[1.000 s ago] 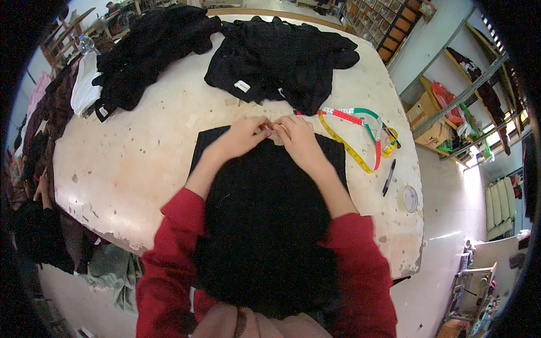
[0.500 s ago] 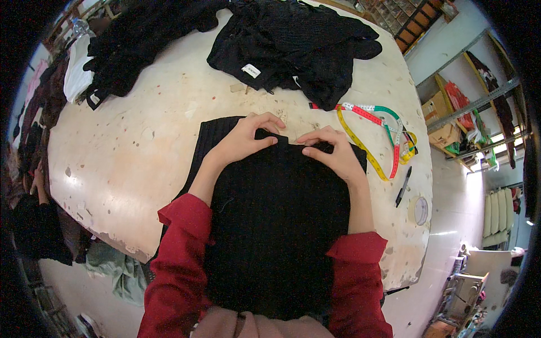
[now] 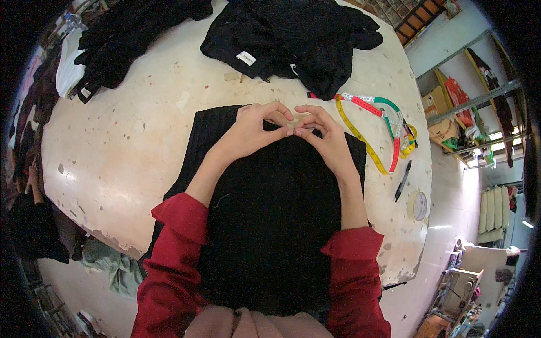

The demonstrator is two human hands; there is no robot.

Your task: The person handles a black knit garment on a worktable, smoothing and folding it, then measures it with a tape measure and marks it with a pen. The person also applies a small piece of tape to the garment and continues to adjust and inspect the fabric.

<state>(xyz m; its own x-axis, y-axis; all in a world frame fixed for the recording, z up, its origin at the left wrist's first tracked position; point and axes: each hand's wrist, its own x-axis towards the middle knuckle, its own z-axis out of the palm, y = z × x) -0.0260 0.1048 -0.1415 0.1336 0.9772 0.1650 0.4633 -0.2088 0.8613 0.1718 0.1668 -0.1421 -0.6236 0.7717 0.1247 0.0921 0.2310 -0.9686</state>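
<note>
A black ribbed knit garment (image 3: 270, 203) lies spread on the table in front of me, its upper edge turned away from me. At the middle of that edge, my left hand (image 3: 255, 130) is closed in a pinch on the knit, thumb and forefinger together. My right hand (image 3: 326, 135) pinches right beside it, and the two thumb tips almost touch. The fingers hide the exact bit of edge between them. A pale loose thread shows on the garment's left half.
Farther off lie a black garment (image 3: 293, 39) with a white label and another dark garment (image 3: 135, 34). To the right are a multicoloured tape measure (image 3: 365, 147), a black pen (image 3: 402, 181) and a tape roll (image 3: 417, 206). Another person's hand (image 3: 34, 183) shows at far left.
My hands have come together from a gap apart, the left moving right and the right moving left. Their fingertips have closed at the garment's upper edge. The view has shifted slightly.
</note>
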